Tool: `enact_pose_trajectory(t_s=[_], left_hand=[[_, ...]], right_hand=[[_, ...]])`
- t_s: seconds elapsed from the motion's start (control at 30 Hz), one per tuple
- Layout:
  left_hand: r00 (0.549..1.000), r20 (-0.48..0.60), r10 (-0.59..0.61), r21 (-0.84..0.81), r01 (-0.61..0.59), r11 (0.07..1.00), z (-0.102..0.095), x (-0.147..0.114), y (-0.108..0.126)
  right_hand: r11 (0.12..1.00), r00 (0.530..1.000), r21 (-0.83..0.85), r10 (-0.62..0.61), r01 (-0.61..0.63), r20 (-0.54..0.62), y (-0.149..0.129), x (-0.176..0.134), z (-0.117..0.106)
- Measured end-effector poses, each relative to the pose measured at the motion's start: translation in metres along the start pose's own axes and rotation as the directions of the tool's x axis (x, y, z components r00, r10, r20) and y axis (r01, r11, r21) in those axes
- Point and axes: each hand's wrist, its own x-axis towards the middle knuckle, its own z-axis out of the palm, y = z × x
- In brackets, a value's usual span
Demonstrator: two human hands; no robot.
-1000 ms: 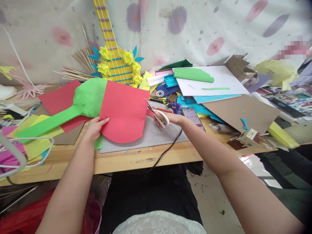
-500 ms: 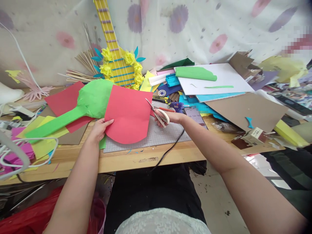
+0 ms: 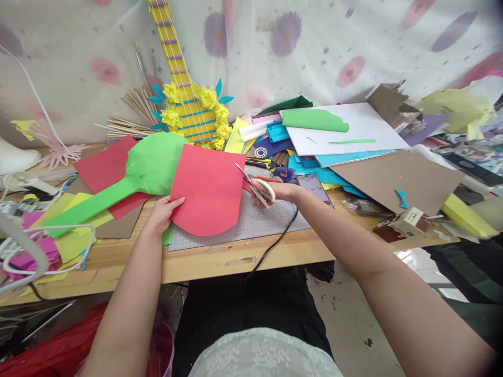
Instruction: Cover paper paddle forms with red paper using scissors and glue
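Note:
My left hand (image 3: 162, 213) pinches the lower left edge of a red paper sheet (image 3: 208, 191), whose bottom edge is cut into a curve. My right hand (image 3: 271, 192) is closed round the white handles of a pair of scissors (image 3: 247, 178). Their blades are parted and lie at the sheet's right edge; whether they touch the paper I cannot tell. A green ukulele-shaped piece (image 3: 155, 162) lies to the left, its round body partly covered by the red sheet. Beneath the sheet is a grey cutting mat (image 3: 263, 222).
A yellow paper guitar (image 3: 192, 118) with yellow flowers leans at the back. Near my right hand are a blue glue gun (image 3: 285, 173), a phone (image 3: 312, 188) and a black cable (image 3: 275, 241). Boards and cardboard (image 3: 393, 175) are piled at right, yellow paper (image 3: 73, 241) at left.
The view has tilted slightly, so things sit a little lower in it. Both hands keep their hold on the red sheet and the scissors, with hardly any other movement.

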Motion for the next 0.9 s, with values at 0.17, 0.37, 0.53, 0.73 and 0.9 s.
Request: enact_pose_trajectory(t_s=[0.17, 0.37, 0.53, 0.73, 0.9], left_hand=[[1.0, 0.0, 0.011, 0.007, -0.011, 1.0, 0.0011, -0.0002, -0.0004], [1.0, 0.002, 0.002, 0.004, -0.002, 1.0, 0.0018, -0.0001, -0.0002], [1.0, -0.009, 0.005, -0.002, -0.005, 1.0, 0.002, -0.0007, 0.0002], [1.0, -0.01, 0.004, -0.013, -0.004, 1.0, 0.0009, 0.0007, -0.0013], [1.0, -0.005, 0.007, -0.004, -0.007, 1.0, 0.0006, 0.0009, -0.0015]], right_hand=[[1.0, 1.0, -0.003, -0.008, 0.008, -0.009, -0.0058, -0.0024, 0.0031], [1.0, 1.0, -0.02, -0.008, 0.008, -0.017, -0.009, -0.0049, 0.0059], [1.0, 1.0, -0.016, -0.004, 0.004, -0.017, -0.0101, -0.0039, 0.0063], [0.999, 0.999, -0.026, 0.037, -0.037, -0.004, -0.0048, -0.0006, 0.0006], [0.998, 0.998, -0.013, 0.067, -0.068, -0.018, -0.004, -0.0016, -0.0017]])
